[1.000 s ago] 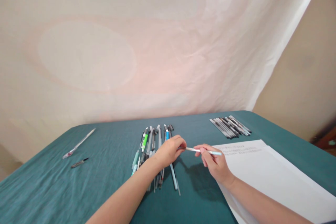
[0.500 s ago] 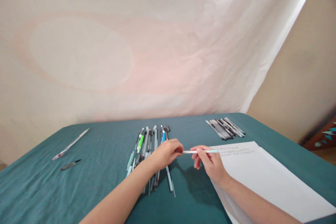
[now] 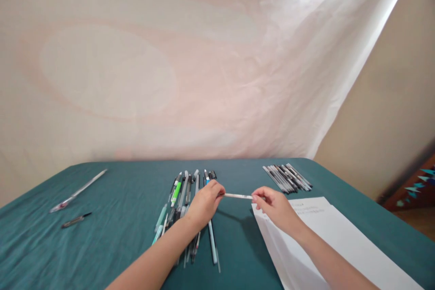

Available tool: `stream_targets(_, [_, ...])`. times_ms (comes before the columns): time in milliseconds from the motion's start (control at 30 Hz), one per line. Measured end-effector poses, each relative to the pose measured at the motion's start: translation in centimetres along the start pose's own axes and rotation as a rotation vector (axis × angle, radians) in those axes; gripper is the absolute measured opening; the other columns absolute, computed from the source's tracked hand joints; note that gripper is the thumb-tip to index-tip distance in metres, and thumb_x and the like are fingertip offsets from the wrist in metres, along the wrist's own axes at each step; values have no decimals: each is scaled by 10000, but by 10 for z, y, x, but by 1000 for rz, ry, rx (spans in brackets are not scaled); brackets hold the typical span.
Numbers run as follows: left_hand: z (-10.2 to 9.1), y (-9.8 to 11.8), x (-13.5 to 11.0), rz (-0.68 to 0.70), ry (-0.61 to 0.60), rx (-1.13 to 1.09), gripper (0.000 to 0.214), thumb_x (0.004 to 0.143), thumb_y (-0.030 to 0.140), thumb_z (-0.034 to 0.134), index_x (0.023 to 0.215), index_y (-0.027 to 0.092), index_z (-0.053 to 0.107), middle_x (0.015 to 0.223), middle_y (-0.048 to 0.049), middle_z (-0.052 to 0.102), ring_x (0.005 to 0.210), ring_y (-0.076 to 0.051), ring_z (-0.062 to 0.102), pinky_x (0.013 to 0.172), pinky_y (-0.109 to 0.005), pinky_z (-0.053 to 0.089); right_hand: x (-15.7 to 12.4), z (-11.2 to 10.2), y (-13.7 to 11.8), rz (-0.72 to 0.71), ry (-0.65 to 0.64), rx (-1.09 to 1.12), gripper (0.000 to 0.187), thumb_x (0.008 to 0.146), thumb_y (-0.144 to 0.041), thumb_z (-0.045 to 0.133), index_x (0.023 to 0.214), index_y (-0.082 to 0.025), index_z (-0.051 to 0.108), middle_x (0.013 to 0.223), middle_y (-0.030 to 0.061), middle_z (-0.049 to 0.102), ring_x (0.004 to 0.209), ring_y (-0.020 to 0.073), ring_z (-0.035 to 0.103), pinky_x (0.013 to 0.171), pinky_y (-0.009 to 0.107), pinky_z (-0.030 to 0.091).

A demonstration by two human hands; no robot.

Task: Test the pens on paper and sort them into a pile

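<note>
A slim whitish pen (image 3: 238, 196) is held level above the table, between my two hands. My left hand (image 3: 208, 199) is closed on its left end with the fingertips. At the other end my right hand (image 3: 272, 204) pinches it between thumb and fingers, hiding the tip. Below and beside my left hand lies a pile of pens (image 3: 185, 199), among them a bright green one (image 3: 176, 193) and a light-blue one (image 3: 212, 242); my forearm covers part of the pile. My right hand is over the corner of a stack of white paper (image 3: 326, 235).
A row of thin pens or refills (image 3: 287, 177) lies at the back right of the green-covered table (image 3: 112, 244). On the left are a long clear-wrapped pen (image 3: 79, 191) and a short dark pen (image 3: 76, 220). A pale cloth (image 3: 204, 68) hangs behind.
My right hand has shifted from partway along the pen to its right end, covering the light-blue end seen before. My left hand still grips the left end. The view has shifted slightly.
</note>
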State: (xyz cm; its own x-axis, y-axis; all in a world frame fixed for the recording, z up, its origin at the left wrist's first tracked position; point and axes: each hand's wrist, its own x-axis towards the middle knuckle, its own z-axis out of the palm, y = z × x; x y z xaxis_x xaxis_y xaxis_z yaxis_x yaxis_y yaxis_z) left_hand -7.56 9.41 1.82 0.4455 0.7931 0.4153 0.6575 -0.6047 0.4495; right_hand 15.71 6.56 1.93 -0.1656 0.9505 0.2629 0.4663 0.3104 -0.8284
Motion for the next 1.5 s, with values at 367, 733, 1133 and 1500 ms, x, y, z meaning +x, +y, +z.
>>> stream_targets(367, [7,-3,-6,-67,8,137,239,796,188,472,1032,208,509,1033,-53,535,933,-185,526,821,-306,399,13,-30,27,53,55,-805,216,820,-293,413,800,-232,620,734,17,662,696,171,598,572,242,345])
stream_targets(733, [11,-1,-5,37,-180,221,202,830,280,430,894,213,609,862,-54,632,840,-203,573,791,-321,407,19,-61,83,245,352,-1102,224,806,-313,424,734,-201,604,783,65,626,807,215,551,574,275,342])
stream_targets(1133, [11,1,-7,75,-202,254,200,827,273,422,836,202,608,798,-63,609,784,-200,567,757,-326,414,24,-50,93,313,298,-1069,245,810,-428,452,827,-212,565,722,49,640,683,197,600,513,254,322])
stream_targets(1500, [6,6,-9,92,-215,276,197,823,251,419,833,189,606,813,-74,628,782,-214,584,738,-336,428,21,-49,89,219,341,-994,230,822,-349,401,811,-220,592,725,40,641,680,190,589,503,249,307])
